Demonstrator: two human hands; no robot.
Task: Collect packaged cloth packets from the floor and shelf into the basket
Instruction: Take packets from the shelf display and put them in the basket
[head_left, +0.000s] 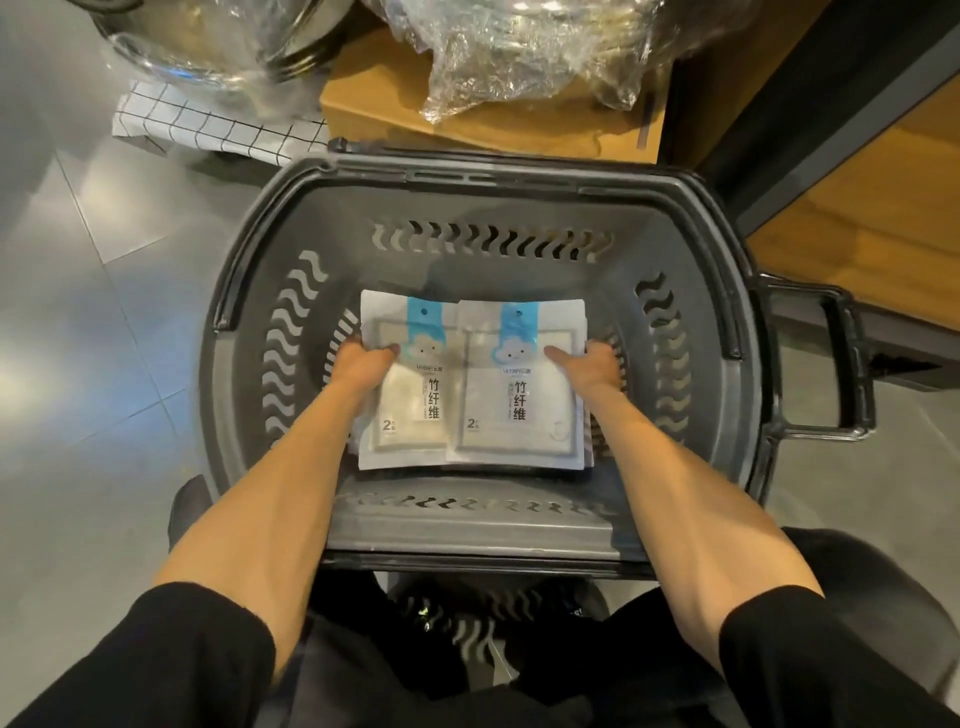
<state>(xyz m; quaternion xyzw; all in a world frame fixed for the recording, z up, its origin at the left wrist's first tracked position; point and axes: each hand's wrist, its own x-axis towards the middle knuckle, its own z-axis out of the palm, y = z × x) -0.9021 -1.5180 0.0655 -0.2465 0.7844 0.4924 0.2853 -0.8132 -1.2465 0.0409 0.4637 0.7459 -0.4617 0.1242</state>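
Down in the grey basket (519, 208), both forearms reach in from the near side, bare below black sleeves (182, 649), wrists approx. level and angled in toward each other. Left hand (363, 366) sits at the left edge of the left packet (410, 410). Its thumb lies across the top face by the blue cloud print. The other fingers go past the edge & out of sight, so it reads as a pinch on that edge. Right hand (597, 364) mirrors it on the right packet (511, 410): thumb pointing inward on the top face, remaining fingers curled under the right edge (can't see them).

The 2 packets lie flat, side by side, low in the middle of the basket, the right one overlapping the left one's edge a bit. Can't tell if they rest on the bottom or are held just above it. More packet edges peek out beneath on the right.

The basket stands on grey floor tiles (78, 260), w/ a black handle (831, 364) sticking out on the right. Behind it are a cardboard box (363, 104) w/ crinkled clear plastic wrap (519, 52) on top, a white grid-pattern sheet (208, 124) to the left and a wooden shelf (857, 197) on the right.
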